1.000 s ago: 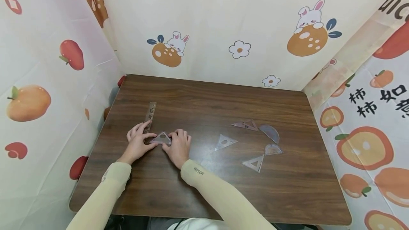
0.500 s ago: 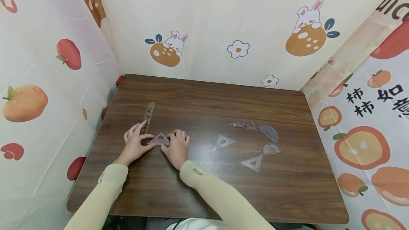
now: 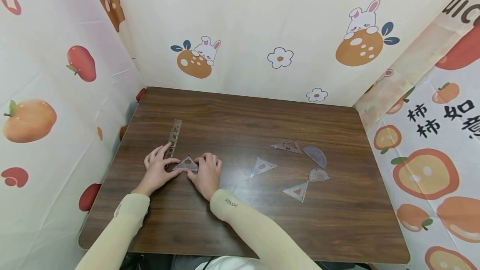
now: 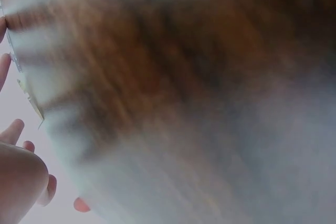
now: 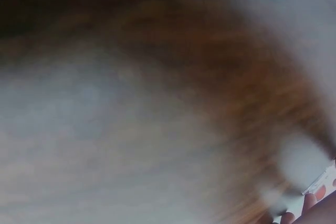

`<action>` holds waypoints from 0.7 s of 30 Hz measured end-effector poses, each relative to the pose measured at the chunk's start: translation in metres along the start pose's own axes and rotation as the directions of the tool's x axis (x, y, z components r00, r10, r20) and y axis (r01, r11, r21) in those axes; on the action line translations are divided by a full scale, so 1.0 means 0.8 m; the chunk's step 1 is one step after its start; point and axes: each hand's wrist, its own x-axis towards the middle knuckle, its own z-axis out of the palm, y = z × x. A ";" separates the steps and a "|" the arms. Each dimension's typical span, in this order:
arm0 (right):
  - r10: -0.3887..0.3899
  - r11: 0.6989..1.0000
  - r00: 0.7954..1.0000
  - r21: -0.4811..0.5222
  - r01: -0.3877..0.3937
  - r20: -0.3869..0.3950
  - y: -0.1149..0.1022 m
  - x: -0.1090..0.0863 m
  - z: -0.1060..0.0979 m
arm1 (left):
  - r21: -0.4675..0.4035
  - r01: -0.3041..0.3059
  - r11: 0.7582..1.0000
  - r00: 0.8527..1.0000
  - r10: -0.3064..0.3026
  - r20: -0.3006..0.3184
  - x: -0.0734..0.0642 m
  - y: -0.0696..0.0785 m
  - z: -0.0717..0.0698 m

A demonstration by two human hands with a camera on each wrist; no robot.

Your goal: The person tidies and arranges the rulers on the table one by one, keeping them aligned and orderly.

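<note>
A clear triangular set square [image 3: 187,163] with a purplish edge lies near the table's left-middle, between both hands. My left hand [image 3: 157,173] pinches its left corner with thumb and forefinger, while another fingertip reaches the lower part of a clear ruler [image 3: 175,134]. At the opposite corner, thumb and forefinger of my right hand [image 3: 208,175] pinch the set square. The ruler stretches away behind the left hand, its lower end partly hidden by fingers. Both wrist views are mostly blurred tabletop, with fingertips [image 4: 11,129] at the left wrist view's edge and fingers [image 5: 310,201] at the right one's corner.
To the right on the brown wooden table [image 3: 240,216] lie a clear set square [image 3: 256,171], a pinkish set square [image 3: 279,146], another set square [image 3: 302,195], a bluish protractor [image 3: 316,156] and a smaller protractor [image 3: 319,174]. Printed cloth walls [image 3: 243,20] border the table.
The set square and both hands have shifted very slightly left along the table, still beside the ruler. The pieces at right lie as before; the head view moved a little.
</note>
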 end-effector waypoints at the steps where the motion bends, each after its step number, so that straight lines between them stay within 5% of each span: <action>1: -0.001 1.000 1.000 0.001 0.001 0.001 0.000 0.000 0.000 | -0.002 -0.001 1.000 1.000 0.001 -0.003 0.000 0.000 0.000; 21: 0.008 1.000 0.999 -0.011 -0.007 0.031 0.002 0.002 0.003 | 0.018 -0.008 1.000 1.000 0.008 -0.024 0.000 0.000 0.000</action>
